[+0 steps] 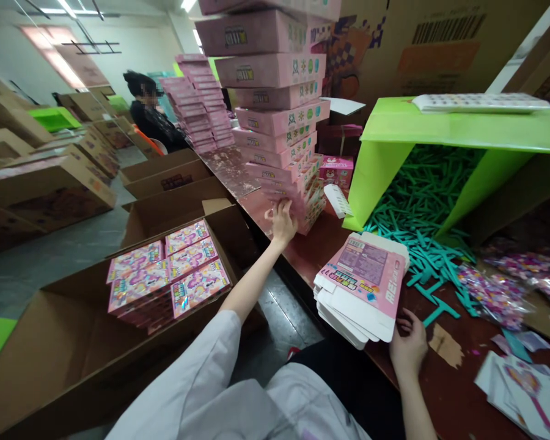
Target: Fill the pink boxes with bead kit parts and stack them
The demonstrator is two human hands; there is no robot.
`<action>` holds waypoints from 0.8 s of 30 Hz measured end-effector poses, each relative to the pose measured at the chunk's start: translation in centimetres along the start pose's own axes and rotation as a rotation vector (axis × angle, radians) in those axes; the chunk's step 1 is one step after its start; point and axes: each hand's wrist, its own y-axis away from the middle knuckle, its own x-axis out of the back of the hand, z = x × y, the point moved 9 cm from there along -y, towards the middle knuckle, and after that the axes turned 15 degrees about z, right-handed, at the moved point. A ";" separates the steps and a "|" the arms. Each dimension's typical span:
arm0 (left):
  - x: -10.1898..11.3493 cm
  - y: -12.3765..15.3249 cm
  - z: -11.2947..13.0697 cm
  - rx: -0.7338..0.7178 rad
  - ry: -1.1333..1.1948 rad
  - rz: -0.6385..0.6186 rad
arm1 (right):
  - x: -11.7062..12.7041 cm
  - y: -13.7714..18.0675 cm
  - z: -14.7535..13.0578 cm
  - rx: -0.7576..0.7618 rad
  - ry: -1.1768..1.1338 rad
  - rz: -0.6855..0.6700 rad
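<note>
My left hand reaches to the lower part of a tall stack of pink boxes. Its fingers are apart and touch or nearly touch the stack's near side, where the boxes look blurred. On the red-brown table, my right hand rests beside a pile of flat, unfolded pink cartons. Loosely curled and apart, its fingers lie close to the pile's right edge with nothing seen in them. Teal plastic sticks spill from a lime-green bin just beyond the pile.
To the left, an open cardboard box holds rows of pink printed boxes. Bags of coloured beads and printed cards lie at right. A co-worker sits farther back, near another pink stack.
</note>
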 end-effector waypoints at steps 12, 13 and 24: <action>5.3 -4.6 3.0 -0.043 -0.081 0.217 | -0.2 0.1 0.5 -0.035 -0.017 -0.023; 6.2 -5.3 3.4 -0.083 -0.065 0.246 | -0.2 0.1 0.5 -0.029 -0.016 -0.022; 8.0 -9.9 5.1 -0.275 0.080 0.264 | -0.3 0.0 0.5 -0.015 -0.013 -0.038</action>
